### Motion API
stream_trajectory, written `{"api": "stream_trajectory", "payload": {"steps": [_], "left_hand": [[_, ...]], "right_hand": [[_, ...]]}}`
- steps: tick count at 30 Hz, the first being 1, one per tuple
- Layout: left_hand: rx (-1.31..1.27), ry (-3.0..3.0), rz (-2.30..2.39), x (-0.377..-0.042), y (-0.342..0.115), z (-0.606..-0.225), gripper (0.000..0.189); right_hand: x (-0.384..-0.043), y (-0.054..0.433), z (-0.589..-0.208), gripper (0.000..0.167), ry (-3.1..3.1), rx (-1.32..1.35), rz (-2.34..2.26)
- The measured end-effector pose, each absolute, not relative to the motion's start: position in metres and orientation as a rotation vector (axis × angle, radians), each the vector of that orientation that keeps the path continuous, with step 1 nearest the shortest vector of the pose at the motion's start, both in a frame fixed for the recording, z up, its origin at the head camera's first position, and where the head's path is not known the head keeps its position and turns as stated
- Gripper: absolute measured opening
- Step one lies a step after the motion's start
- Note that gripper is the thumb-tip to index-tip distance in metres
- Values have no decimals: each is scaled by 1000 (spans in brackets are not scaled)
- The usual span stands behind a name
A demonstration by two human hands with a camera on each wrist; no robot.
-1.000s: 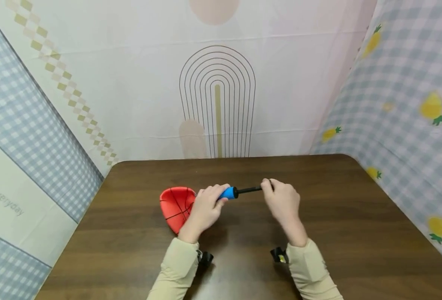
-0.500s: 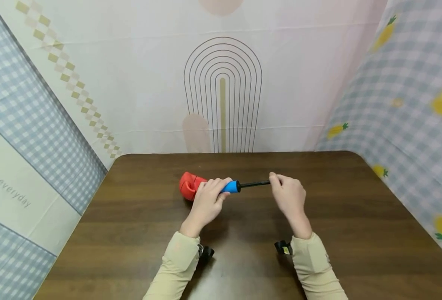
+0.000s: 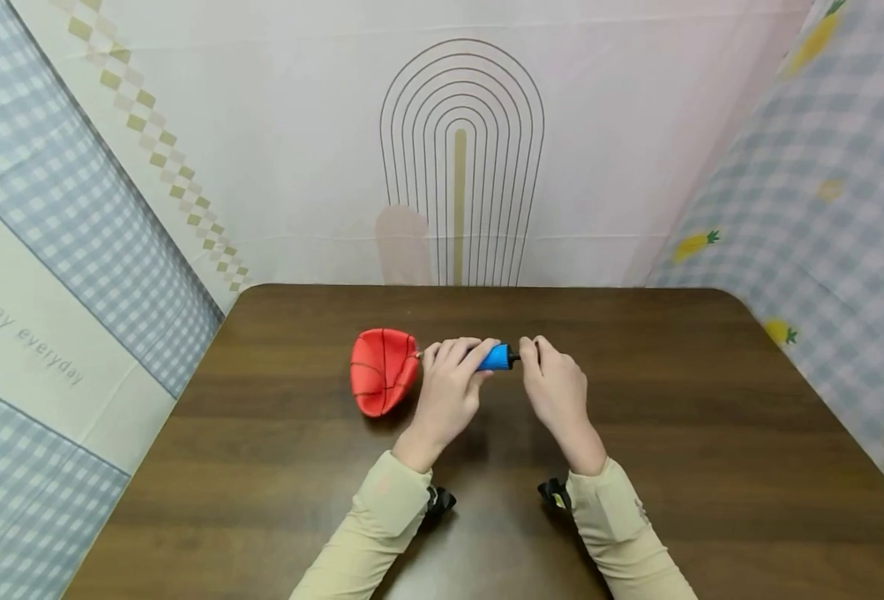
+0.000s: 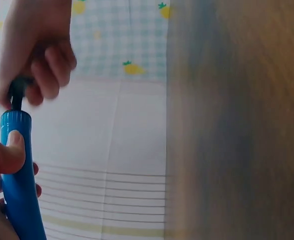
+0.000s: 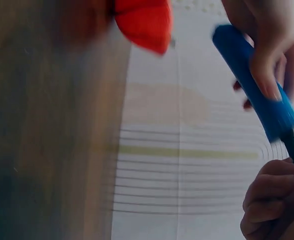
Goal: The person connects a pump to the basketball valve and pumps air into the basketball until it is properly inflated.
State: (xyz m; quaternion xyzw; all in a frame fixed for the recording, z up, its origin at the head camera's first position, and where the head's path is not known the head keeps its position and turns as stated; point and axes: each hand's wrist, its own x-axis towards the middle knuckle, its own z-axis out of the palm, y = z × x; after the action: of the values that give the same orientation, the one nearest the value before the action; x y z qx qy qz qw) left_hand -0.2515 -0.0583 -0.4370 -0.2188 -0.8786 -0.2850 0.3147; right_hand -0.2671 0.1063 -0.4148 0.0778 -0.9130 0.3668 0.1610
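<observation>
A blue hand pump [image 3: 496, 358] lies nearly level above the table, its barrel gripped by my left hand [image 3: 447, 385]. In the left wrist view, the left thumb presses along the blue barrel [image 4: 23, 200]. My right hand [image 3: 558, 392] curls round the handle at the pump's right end, mostly hiding it. Only a short stretch of black rod [image 3: 515, 357] shows between barrel and right hand. Left of the left hand is a dented, limp red basketball [image 3: 383, 375] with black lines. A small thin piece [image 3: 418, 355] shows between ball and left hand.
Below the hands spreads a dark brown wooden table [image 3: 299, 500] with rounded far corners. A pale printed cloth [image 3: 299, 167] hangs behind it. Checked cloths stand at both sides. Each wrist wears a small black camera [image 3: 442, 502].
The right hand has moved closer to the left hand, and far less black rod shows. The red basketball has swung and turned, now showing a broad dented face. The head view has shifted.
</observation>
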Motion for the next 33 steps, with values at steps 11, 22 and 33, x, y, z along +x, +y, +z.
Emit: {"api": "stream_trajectory", "payload": {"steps": [11,22,33], "left_hand": [[-734,-2269,-825,-254,-60,-433,38],[-49,-2891,-914,-266,-126,-430,73],[-8,-2764,-598,-271,-113,-453,34]], "right_hand": [[-268,109,-414,33,-2517,408,1524],[-278,129,-408,31,-2578,372,1363],[-282,128,-411,29,-2568,375,1474]]}}
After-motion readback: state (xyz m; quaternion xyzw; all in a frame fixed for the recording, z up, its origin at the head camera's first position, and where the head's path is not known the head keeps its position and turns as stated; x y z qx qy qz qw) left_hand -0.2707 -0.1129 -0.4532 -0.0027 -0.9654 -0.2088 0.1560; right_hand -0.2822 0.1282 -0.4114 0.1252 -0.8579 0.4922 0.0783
